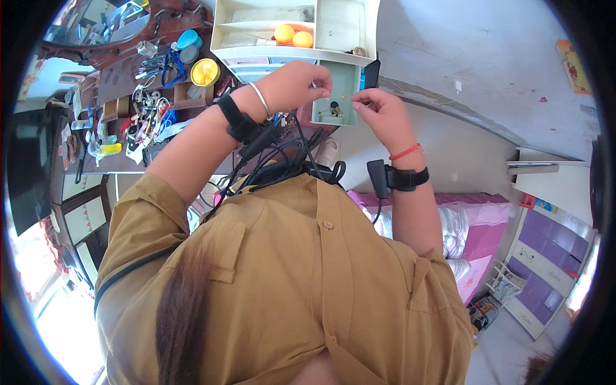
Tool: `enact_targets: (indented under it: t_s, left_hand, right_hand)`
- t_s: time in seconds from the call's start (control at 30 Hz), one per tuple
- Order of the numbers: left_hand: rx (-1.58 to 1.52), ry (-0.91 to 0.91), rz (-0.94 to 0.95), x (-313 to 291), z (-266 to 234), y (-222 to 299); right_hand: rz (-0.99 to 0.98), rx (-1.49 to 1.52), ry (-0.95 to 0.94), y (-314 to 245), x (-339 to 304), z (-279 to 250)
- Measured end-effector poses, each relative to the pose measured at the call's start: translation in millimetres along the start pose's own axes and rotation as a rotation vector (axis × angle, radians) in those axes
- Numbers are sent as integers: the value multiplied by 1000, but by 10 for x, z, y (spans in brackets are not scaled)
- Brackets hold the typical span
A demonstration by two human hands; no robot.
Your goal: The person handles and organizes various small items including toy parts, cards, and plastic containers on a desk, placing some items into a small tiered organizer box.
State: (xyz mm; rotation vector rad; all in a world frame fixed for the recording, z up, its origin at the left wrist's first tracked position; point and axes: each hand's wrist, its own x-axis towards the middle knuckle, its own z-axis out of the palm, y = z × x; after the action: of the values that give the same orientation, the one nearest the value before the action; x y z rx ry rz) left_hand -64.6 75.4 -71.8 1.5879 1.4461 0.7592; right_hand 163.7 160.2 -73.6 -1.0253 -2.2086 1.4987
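Observation:
Over a pulled-out pale green drawer (346,90) of a small white organizer, both my hands are raised with a gap between them. My left hand (298,86) is at the drawer's left side, fingers curled toward the thumb. On the other side, by the drawer's right edge, my right hand (382,112) has its thumb and fingertips drawn together. Whatever either hand may pinch is too small to make out. A few small dark and light items (334,108) lie inside the drawer. Two orange balls (292,36) rest in the organizer's top tray (346,25).
Left of the organizer, a crowded dark dresser (115,80) carries a yellow round container (205,72), a blue lid (188,39), cords and many trinkets. Black cables (282,160) hang before my chest. A pink bed cover (481,224) and a purple-and-white cabinet (545,250) are at right.

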Motion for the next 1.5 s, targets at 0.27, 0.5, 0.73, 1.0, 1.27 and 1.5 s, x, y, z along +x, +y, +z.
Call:
enact_targets:
  t_s: [0.27,0.5,0.73,1.0,1.27,1.5]
  left_hand:
    - [446,-57,262,21,257,-340]
    - [644,-2,312,56,281,-212]
    - [845,57,420,101,331,-119]
    - [938,-75,350,152,351,-103]
    - [784,58,448,65,146,-180]
    - [238,482,-8,-915,-629,-512]
  right_hand:
    - [-140,-434,-38,44,120,187]
    - [-157,-752,-175,116,188,286]
    - [-169,-878,-202,206,229,315]
    - [-167,-913,-220,256,222,290]
    - [-296,-814,-208,295,158,182]
    - [-236,-307,-42,156,-3,-42]
